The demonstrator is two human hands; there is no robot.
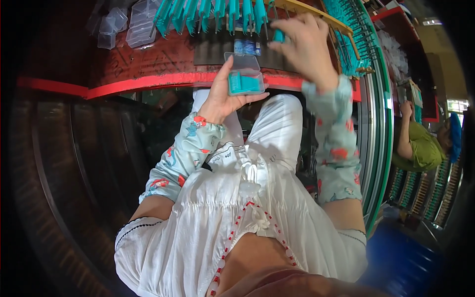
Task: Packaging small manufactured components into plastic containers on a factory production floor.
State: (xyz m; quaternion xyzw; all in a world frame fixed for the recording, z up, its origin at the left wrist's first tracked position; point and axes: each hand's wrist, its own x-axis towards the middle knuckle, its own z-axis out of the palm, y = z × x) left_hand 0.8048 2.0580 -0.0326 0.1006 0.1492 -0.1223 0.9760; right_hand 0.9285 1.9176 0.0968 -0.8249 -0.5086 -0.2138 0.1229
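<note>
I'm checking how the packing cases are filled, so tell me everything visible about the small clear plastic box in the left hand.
The small clear plastic box is a rectangular hinged case of see-through plastic. Its lid stands open, tilted up and away from the person. Teal plastic pieces lie inside the lower tray. It rests in the palm of the left hand, whose thumb lies along its left side, held in front of the red-edged workbench.

bench edge: the red rim (148,81) runs across just beyond the left hand (222,96); bare dark top behind it is free
upper left: clear boxes (126,24) stacked well apart from both hands; open way between
above: teal combs (213,15) hang in a row; right hand (307,47) is up among them
right: rack (368,74) walls that side
below: lap close under the box (245,76)
</note>
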